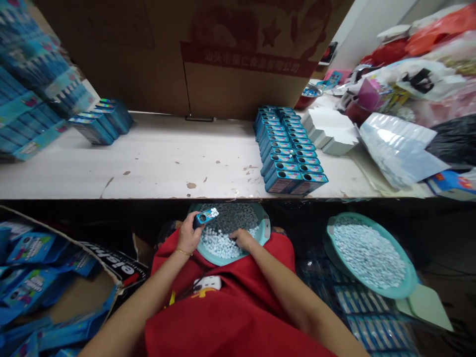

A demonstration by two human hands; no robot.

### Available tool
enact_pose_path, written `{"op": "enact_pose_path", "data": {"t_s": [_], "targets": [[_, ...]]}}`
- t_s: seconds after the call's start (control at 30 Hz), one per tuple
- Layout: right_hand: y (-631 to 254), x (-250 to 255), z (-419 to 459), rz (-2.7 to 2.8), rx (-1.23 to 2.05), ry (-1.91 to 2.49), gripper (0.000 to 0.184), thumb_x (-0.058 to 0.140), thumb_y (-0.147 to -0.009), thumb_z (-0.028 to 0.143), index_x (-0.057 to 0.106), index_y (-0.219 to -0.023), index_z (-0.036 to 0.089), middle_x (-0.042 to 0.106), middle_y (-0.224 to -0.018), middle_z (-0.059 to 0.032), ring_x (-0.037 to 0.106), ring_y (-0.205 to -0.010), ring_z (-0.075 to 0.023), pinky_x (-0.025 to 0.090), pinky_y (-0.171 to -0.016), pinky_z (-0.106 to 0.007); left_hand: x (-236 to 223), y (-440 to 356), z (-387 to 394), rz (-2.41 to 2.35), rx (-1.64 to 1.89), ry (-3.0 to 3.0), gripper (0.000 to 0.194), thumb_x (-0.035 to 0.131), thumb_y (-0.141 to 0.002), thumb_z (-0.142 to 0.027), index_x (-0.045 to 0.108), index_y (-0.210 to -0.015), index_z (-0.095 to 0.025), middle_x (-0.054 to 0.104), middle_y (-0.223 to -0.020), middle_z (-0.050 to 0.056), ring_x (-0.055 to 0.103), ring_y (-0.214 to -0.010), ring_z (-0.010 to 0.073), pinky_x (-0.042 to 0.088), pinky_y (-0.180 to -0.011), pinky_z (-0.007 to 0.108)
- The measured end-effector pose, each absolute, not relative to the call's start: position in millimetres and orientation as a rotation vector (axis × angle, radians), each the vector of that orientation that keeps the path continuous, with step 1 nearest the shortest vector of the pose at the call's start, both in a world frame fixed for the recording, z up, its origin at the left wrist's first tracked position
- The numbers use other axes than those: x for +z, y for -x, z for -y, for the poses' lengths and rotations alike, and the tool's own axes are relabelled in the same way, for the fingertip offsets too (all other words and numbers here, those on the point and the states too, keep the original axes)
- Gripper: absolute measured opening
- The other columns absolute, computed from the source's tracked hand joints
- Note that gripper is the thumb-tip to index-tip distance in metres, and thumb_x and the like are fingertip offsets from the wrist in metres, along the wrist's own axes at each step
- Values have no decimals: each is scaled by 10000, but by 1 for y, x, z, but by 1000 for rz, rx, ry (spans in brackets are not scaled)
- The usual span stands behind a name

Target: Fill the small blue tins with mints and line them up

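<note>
My left hand [189,233] grips a small blue box [204,217], tilted over the left side of a turquoise basin [265,229]. Several white candies [214,212] sit at the box's right end. The basin rests on my lap, partly under the table edge, and holds many small white candies [219,244]. My right hand [243,239] reaches into these candies, its fingers curled and the tips partly hidden among them.
On the white table [167,163] stand two rows of blue boxes [284,148], white cartons [330,129] and more blue boxes [102,121]. A second candy basin [409,270] is at right. An open carton [70,292] of blue boxes lies left. A big cardboard box [230,84] rises behind.
</note>
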State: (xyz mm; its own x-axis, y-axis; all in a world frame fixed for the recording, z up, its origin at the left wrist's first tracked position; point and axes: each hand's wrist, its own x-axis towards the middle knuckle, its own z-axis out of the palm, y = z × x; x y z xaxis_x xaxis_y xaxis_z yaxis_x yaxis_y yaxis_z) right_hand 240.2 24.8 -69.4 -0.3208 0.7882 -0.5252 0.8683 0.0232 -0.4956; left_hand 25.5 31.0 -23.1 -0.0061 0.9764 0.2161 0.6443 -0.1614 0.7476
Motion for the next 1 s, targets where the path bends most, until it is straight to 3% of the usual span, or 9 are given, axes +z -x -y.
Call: {"op": "enact_pose_path", "data": {"t_s": [0.2,0.37,0.43,0.53,0.67,0.83,1.0], "targets": [[-261,-54,-23,-2118,-1482,-1770,389,454,-663,89,605,-1021,114,660,-862,-44,571,-696,-126,436,-611,-196,-22,-23,-32,-1666,1023,-1767,356,552,-672,-247,463,-1010,-184,572,-891,34,540,-802,168,424,-743,290],[-271,8,-26,-2208,-1599,-1829,398,412,-676,109,602,-1025,123,634,-771,-36,518,-538,-86,407,-491,-184,-24,-28,-31,-1606,1028,-1768,351,525,-655,-185,471,-1003,-174,565,-929,46,535,-859,181,420,-783,309],[-269,39,-30,-2346,-1447,-1825,394,400,-679,99,617,-1001,162,630,-795,-35,538,-594,-92,407,-531,-183,-26,-33,-30,-1574,1009,-1787,364,504,-652,-161,466,-1014,-168,555,-965,58,527,-894,190,415,-803,322],[-254,80,-36,-2461,-912,-1751,358,390,-706,103,637,-938,220,635,-851,-47,567,-773,-138,407,-654,-217,-30,-39,-29,-1554,986,-1828,371,476,-649,-131,466,-1019,-165,545,-993,70,514,-931,200,404,-830,338],[-216,113,-38,-2368,-405,-1661,286,384,-739,127,630,-876,179,626,-888,-109,577,-828,-198,414,-689,-289,-35,-43,-29,-1547,979,-1878,372,460,-646,-117,466,-1015,-160,542,-990,78,501,-942,207,394,-844,351],[-183,131,-37,-2427,-306,-1541,301,344,-770,114,615,-895,143,627,-857,-142,590,-792,-206,432,-648,-303,-38,-45,-28,-1502,994,-1881,365,469,-646,-125,457,-1009,-161,540,-976,72,502,-926,194,400,-833,334],[-232,116,-36,-2384,-348,-1621,307,353,-773,122,609,-922,199,612,-931,-93,568,-855,-187,408,-684,-266,-34,-38,-29,-1568,1029,-1800,360,495,-651,-147,449,-1007,-175,543,-961,61,520,-897,191,414,-796,323]]}}
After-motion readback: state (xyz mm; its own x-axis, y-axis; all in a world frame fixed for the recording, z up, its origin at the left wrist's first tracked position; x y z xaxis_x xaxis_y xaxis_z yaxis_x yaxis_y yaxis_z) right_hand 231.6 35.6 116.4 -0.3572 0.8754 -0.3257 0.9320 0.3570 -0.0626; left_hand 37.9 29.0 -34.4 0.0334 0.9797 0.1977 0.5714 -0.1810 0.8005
